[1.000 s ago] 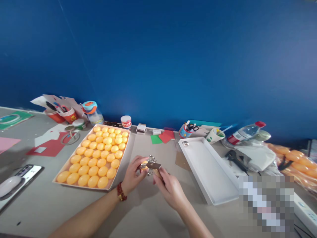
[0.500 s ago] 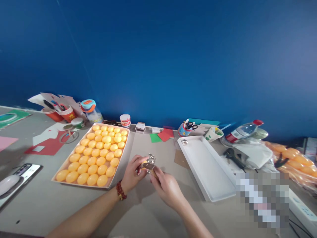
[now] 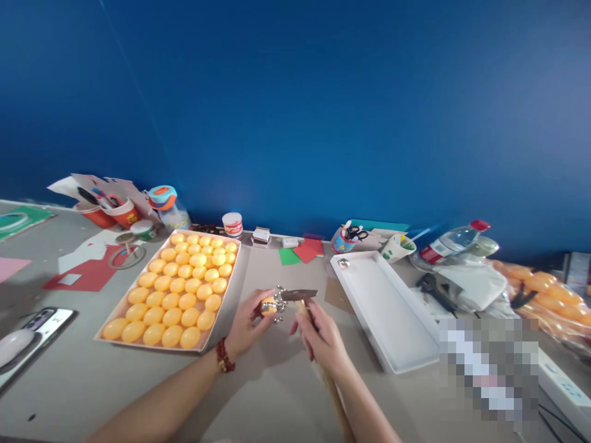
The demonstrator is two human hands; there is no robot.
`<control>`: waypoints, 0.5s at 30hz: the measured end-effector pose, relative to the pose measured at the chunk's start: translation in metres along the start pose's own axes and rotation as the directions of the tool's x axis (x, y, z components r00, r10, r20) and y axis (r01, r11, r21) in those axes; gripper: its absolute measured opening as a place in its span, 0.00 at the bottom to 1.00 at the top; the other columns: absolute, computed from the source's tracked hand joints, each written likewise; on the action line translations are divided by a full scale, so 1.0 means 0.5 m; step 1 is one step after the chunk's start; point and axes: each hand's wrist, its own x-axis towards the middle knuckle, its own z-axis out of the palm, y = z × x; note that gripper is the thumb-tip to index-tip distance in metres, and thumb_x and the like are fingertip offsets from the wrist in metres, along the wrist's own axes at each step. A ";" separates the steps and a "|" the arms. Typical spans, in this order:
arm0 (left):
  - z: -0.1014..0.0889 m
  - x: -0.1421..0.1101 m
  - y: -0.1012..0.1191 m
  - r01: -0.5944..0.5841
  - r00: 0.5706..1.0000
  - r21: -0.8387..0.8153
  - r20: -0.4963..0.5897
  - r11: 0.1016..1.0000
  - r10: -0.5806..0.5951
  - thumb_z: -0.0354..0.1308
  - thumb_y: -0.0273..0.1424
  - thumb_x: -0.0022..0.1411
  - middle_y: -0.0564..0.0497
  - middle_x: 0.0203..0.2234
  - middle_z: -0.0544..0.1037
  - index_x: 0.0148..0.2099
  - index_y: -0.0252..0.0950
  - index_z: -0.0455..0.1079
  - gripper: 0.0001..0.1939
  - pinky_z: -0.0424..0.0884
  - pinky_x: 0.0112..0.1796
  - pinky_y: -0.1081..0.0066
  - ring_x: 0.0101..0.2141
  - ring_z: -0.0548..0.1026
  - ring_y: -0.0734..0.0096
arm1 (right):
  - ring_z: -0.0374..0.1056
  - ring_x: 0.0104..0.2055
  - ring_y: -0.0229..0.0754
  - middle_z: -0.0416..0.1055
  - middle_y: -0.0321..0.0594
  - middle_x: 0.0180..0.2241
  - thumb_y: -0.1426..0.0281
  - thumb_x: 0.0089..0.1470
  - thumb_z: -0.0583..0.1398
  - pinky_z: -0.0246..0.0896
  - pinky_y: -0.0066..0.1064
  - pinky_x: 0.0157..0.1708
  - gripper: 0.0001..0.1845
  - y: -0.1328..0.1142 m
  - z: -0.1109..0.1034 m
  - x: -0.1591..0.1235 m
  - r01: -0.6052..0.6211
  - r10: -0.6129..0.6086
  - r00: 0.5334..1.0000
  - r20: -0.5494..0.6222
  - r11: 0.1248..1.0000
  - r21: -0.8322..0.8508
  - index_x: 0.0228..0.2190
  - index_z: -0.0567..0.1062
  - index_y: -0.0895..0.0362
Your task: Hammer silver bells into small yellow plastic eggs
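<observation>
My left hand (image 3: 252, 319) pinches an orange table-tennis ball (image 3: 266, 309) that has shiny silver pieces on its near right side. Closed around a hammer's pale wooden handle (image 3: 333, 397) is my right hand (image 3: 323, 341). The dark metal hammer head (image 3: 299, 295) points left, just right of the ball and apart from it. Small silver metal studs (image 3: 280, 292) lie in a loose cluster on the table behind the ball; their exact kind is too small to tell. A shiny silver ball (image 3: 343, 263) sits in the far left corner of the white tray (image 3: 385, 320).
Left of my hands stands a shallow box (image 3: 205, 335) filled with orange balls. A bag of orange balls (image 3: 545, 289) and a plastic bottle (image 3: 455, 240) are at the right. Scissors stand in a blue cup (image 3: 344, 242). A phone (image 3: 50, 320) lies at the left.
The hammer head has swung from against the ball to the right and away from it. More of the ball and the hammer handle now shows. My left hand stays nearly in place.
</observation>
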 end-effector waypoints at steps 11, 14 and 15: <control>0.011 0.008 0.013 0.267 0.963 -0.612 0.154 0.745 -0.219 0.58 0.32 0.60 0.46 0.40 0.75 0.49 0.35 0.69 0.15 0.71 0.34 0.67 0.30 0.73 0.70 | 0.54 0.11 0.30 0.67 0.31 0.23 0.54 0.61 0.55 0.50 0.23 0.10 0.17 -0.008 -0.020 -0.009 0.230 -0.085 0.890 -0.449 0.932 0.280 0.43 0.63 0.53; 0.010 0.008 0.010 0.271 0.963 -0.623 0.166 0.734 -0.214 0.57 0.32 0.60 0.45 0.40 0.75 0.49 0.35 0.69 0.15 0.70 0.34 0.67 0.30 0.73 0.70 | 0.57 0.13 0.32 0.67 0.32 0.23 0.54 0.62 0.54 0.52 0.25 0.12 0.15 -0.021 -0.022 -0.025 0.295 -0.159 0.849 -0.503 0.933 0.204 0.41 0.63 0.52; 0.009 0.007 0.009 0.267 0.964 -0.619 0.166 0.739 -0.210 0.57 0.33 0.60 0.45 0.41 0.75 0.49 0.35 0.69 0.15 0.70 0.34 0.67 0.30 0.73 0.70 | 0.58 0.14 0.33 0.67 0.33 0.23 0.54 0.62 0.54 0.53 0.26 0.12 0.15 -0.022 -0.021 -0.031 0.312 -0.182 0.841 -0.510 0.932 0.182 0.39 0.63 0.53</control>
